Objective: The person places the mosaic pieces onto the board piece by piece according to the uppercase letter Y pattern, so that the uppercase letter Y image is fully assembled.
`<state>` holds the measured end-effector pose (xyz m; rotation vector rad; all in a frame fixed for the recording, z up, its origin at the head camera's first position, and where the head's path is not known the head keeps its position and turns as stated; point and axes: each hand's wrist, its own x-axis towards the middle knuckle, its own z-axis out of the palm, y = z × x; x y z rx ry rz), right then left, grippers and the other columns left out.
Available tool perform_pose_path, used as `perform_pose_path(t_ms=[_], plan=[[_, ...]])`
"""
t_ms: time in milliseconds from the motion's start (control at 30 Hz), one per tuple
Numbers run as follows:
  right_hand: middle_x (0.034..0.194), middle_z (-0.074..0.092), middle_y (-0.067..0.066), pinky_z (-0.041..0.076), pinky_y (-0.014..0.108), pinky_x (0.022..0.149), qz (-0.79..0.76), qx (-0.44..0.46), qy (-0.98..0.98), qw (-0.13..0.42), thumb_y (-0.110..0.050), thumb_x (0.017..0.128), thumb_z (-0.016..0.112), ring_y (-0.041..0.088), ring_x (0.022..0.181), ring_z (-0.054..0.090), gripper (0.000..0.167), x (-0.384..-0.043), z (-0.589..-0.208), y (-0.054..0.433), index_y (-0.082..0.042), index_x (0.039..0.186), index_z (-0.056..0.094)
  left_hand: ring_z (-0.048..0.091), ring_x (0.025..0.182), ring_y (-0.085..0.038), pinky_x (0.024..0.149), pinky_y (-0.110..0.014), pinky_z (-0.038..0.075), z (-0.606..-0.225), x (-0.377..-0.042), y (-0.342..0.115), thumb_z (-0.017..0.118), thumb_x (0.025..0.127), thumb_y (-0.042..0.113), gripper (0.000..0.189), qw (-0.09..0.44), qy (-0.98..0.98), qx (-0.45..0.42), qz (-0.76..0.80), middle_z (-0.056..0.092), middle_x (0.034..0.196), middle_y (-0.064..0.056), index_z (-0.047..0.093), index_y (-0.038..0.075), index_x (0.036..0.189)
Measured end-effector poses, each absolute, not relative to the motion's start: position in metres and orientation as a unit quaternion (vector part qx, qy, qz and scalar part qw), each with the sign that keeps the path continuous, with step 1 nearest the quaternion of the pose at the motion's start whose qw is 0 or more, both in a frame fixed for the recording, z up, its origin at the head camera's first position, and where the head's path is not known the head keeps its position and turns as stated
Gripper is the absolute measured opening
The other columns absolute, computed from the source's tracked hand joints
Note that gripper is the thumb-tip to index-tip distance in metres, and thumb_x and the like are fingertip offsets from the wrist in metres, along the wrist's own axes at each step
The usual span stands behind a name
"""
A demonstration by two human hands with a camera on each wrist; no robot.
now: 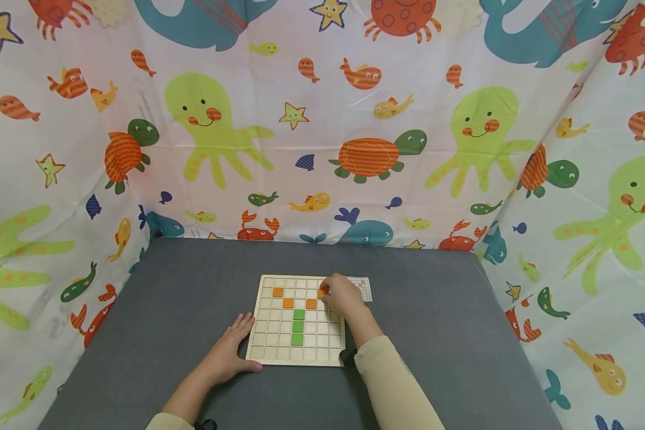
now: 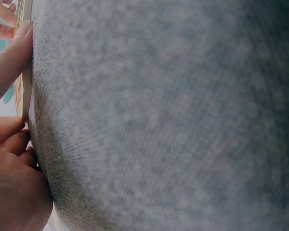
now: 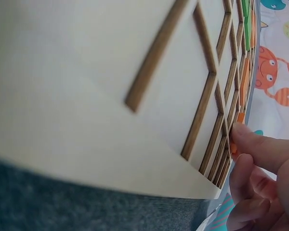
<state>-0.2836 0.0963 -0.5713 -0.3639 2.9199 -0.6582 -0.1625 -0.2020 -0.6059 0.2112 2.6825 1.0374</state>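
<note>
A wooden grid board [image 1: 274, 352] lies on the grey table, its square cells holding three orange tiles [image 1: 288, 303] in the upper part and three green tiles [image 1: 298, 326] in a column below. Over the board's upper right, my right hand [image 1: 344, 295] pinches an orange tile [image 3: 233, 147] between thumb and finger, at a cell. My left hand [image 1: 227, 352] rests at the lower left corner with fingers spread; the thumb [image 2: 14, 60] touches the front edge and the fingertips reach the left side. The right hand partly covers the upper right cells.
A small printed pattern card [image 1: 364, 289] sticks out from behind the board's upper right, partly hidden by my right hand. Grey cloth covers the table [image 1: 435, 334]. A curtain [image 1: 312, 197] printed with sea animals stands along the back and sides.
</note>
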Motion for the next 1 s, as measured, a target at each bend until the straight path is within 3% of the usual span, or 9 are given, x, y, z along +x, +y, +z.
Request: perform_pose_path(t_ms=[267, 567, 800, 1000], plan=[[0.106, 0.066, 0.001, 0.058, 0.041, 0.078, -0.209, -0.121, 0.968, 0.064, -0.018, 0.089, 0.079, 0.021, 0.096, 0.065, 0.019, -0.282, -0.570, 0.098, -0.018, 0.108, 0.077, 0.011, 0.157, -0.035, 0.125, -0.059, 0.014, -0.607, -0.162, -0.201, 0.095, 0.062, 0.040, 0.121, 0.131, 0.922, 0.072, 0.358, 0.023, 0.168, -0.009, 0.031, 0.009, 0.159], [0.115, 0.068, 0.004, 0.057, 0.045, 0.083, -0.246, -0.110, 0.961, 0.060, -0.018, 0.092, 0.074, 0.025, 0.102, 0.067, 0.027, -0.277, -0.562, 0.110, -0.015, 0.119, 0.074, 0.010, 0.157, -0.036, 0.125, -0.059, 0.013, -0.605, -0.165, -0.202, 0.094, 0.063, 0.041, 0.121, 0.135, 0.921, 0.077, 0.356, 0.022, 0.168, -0.011, 0.030, 0.007, 0.159], [0.114, 0.070, 0.004, 0.053, 0.033, 0.066, -0.275, -0.122, 0.953, 0.038, -0.021, 0.094, 0.073, 0.016, 0.085, 0.064, 0.027, -0.264, -0.549, 0.124, -0.015, 0.120, 0.073, 0.011, 0.156, -0.037, 0.125, -0.059, 0.014, -0.606, -0.162, -0.207, 0.095, 0.063, 0.041, 0.121, 0.129, 0.921, 0.083, 0.358, 0.023, 0.168, -0.013, 0.031, 0.005, 0.158], [0.122, 0.070, 0.004, 0.054, 0.032, 0.063, -0.270, -0.116, 0.956, 0.004, -0.023, 0.092, 0.076, 0.016, 0.087, 0.068, 0.031, -0.248, -0.543, 0.144, -0.015, 0.121, 0.073, 0.015, 0.156, -0.037, 0.122, -0.062, 0.021, -0.606, -0.161, -0.217, 0.090, 0.068, 0.050, 0.119, 0.131, 0.914, 0.074, 0.376, 0.022, 0.168, -0.011, 0.028, 0.008, 0.160]])
